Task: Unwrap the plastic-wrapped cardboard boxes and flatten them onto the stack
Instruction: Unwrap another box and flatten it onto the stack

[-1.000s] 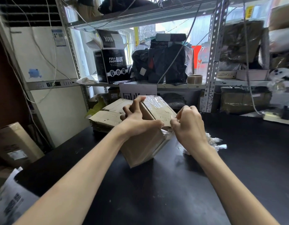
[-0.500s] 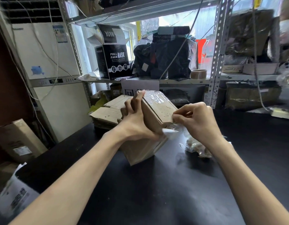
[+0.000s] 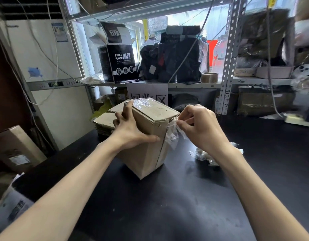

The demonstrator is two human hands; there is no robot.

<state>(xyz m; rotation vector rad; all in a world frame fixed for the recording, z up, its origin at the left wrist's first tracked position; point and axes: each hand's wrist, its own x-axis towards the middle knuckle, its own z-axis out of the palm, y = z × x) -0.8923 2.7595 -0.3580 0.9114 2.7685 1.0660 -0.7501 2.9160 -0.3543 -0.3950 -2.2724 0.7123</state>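
The black table (image 3: 167, 214) is crossed by both forearms, which reach away from the wearer. Just beyond and below the right wrist, a wad of crumpled plastic (image 3: 202, 154) is seen on the tabletop.

The cardboard box (image 3: 145, 159) is held by the left hand (image 3: 132, 134): the thumb is laid across the near face and the fingers are spread round the far left side. The box is tipped onto its lower end on the table, with its long axis roughly upright and leaning away.

Directly to the right of that hand, a loose strand of plastic wrap (image 3: 172, 134) is pinched by the right hand (image 3: 202, 129), whose fingers are curled in tight. The strand runs from the box's upper right corner straight to that pinch. The box therefore lies just left of the right hand, near it but not touched by it. More film is seen clinging over the far top corner, above the left fingers.

The coming pull is judged to turn on this line. The wrap would probably be drawn rightward, away from the box, while the box is braced from the left.

Beyond the left hand, touching or just behind the box, the stack of flattened cardboard (image 3: 105, 120) is seen. Farther still stands a cluttered shelf (image 3: 188, 85).
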